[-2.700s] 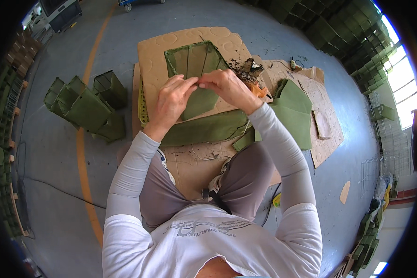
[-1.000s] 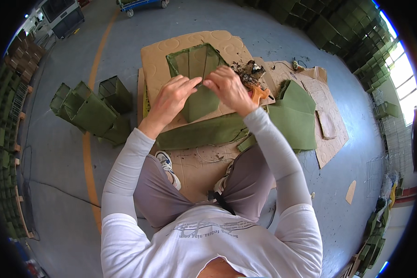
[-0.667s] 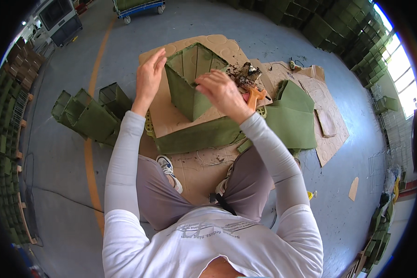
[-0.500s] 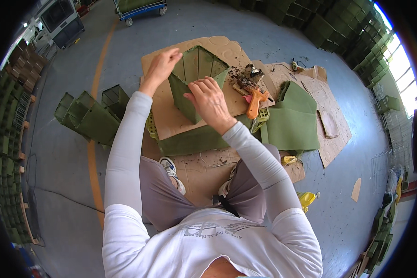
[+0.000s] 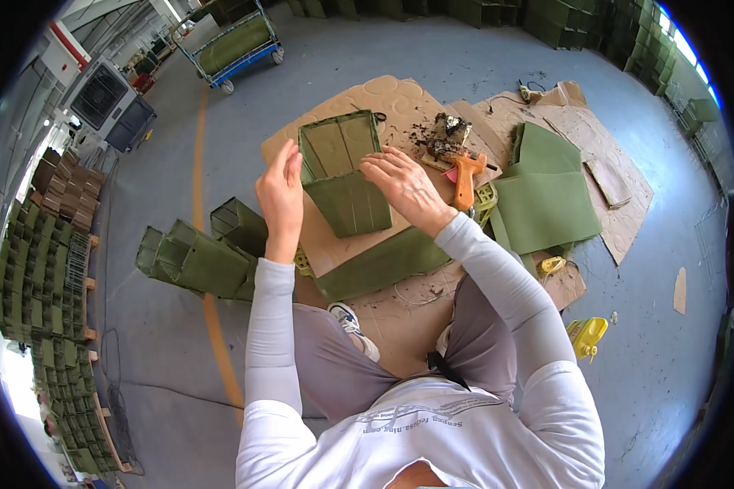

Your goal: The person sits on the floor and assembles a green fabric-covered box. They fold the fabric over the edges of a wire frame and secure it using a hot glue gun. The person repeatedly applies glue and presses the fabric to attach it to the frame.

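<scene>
We note a box [image 5: 349,205], green, felt-like, tapering, rough-edged, open-topped, on embossed cardboard [image 5: 400,94]. Left hand [image 5: 280,200]: open, holding nothing, beside it. Right hand [image 5: 409,186]: half-curled at its right side; grip unclear.

Open box [image 5: 351,204] on cardboard sheet [image 5: 326,248]. Glue gun [image 5: 465,181] right of box; flat panels [image 5: 546,191] farther right. Cluster of boxes [image 5: 208,261] on floor [image 5: 167,326], left of sheet. Container [image 5: 587,336] on floor, right. Beyond sheet, leftward on my feed, wheeled cart [image 5: 236,53].

The left hand [image 5: 280,194] points upward, fingers extended; the right hand [image 5: 408,183] slants inward, its back showing.
</scene>
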Demonstrator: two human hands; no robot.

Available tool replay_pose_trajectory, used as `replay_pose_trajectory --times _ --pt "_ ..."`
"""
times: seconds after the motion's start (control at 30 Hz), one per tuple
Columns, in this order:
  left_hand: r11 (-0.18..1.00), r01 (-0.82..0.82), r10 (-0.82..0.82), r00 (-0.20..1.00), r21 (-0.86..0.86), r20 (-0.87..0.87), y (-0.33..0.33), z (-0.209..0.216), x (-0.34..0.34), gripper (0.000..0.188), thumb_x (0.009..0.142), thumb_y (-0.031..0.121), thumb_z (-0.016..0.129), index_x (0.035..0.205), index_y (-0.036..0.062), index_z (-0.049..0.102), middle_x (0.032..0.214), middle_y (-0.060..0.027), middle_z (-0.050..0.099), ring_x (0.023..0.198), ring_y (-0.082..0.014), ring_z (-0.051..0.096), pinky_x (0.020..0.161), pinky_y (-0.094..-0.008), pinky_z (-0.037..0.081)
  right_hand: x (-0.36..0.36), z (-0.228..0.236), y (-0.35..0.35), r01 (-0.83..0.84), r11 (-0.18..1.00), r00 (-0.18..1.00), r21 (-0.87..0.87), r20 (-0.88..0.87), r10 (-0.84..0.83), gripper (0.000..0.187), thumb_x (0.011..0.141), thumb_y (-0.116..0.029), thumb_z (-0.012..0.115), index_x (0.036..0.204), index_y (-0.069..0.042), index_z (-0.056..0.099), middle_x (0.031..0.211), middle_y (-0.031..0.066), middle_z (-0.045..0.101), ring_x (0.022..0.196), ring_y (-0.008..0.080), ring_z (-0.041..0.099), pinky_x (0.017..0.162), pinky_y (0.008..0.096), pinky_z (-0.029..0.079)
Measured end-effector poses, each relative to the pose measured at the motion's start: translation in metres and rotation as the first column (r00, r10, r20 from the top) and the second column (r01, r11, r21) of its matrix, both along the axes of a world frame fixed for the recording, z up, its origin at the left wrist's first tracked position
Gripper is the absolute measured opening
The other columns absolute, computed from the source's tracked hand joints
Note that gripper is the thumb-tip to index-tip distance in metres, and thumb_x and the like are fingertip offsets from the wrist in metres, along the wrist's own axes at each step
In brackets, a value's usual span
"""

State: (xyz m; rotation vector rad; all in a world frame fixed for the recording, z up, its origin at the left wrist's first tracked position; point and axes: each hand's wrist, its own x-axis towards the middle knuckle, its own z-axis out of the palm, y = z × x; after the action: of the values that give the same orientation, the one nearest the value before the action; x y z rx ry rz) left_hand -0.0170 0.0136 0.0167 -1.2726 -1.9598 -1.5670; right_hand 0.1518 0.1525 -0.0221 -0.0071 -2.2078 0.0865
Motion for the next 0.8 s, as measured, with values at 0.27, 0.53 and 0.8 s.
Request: replay_pose_trajectory --times 0.27,0.53,0.8 --pt "0.961 0.214 -0.266 0.882 -0.173 -0.388 0.006 -0.032 0.021 0.025 0.080 -0.005 0.072 0.104 0.0015 0.072 0.099 -0.0111 0.073 0.090 -0.0254 0.071 0.077 -0.0321 0.057 -0.012 -0.009 -0.006 -0.028 0.998 0.999 -0.056 0.015 0.029 0.022 0.082 -0.002 0.059 0.104 -0.001 0.060 0.097 0.0129 0.067 0.101 0.0305 0.065 0.104 0.0459 0.046" --pt "0.789 0.486 -0.484 0.869 -0.376 0.105 0.012 0.000 0.005 0.022 0.083 0.003 0.072 0.105 0.0014 0.073 0.090 -0.0136 0.074 0.082 -0.0222 0.073 0.075 -0.0297 0.057 -0.009 0.013 0.011 -0.152 0.963 0.949 -0.223 0.238 0.205 0.014 0.076 -0.001 0.059 0.090 -0.001 0.060 0.079 0.0140 0.065 0.083 0.0320 0.065 0.083 0.0420 0.049" --pt "0.947 0.211 -0.256 0.951 -0.241 -0.173 0.031 0.026 -0.023 0.041 0.091 0.023 0.071 0.124 -0.0004 0.065 0.115 -0.0177 0.071 0.101 -0.0255 0.071 0.084 -0.0349 0.056 0.030 0.007 -0.026 -0.241 0.963 0.954 -0.121 0.152 0.258 0.027 0.076 -0.001 0.060 0.102 0.002 0.058 0.104 0.0173 0.067 0.105 0.0336 0.064 0.101 0.0446 0.047"
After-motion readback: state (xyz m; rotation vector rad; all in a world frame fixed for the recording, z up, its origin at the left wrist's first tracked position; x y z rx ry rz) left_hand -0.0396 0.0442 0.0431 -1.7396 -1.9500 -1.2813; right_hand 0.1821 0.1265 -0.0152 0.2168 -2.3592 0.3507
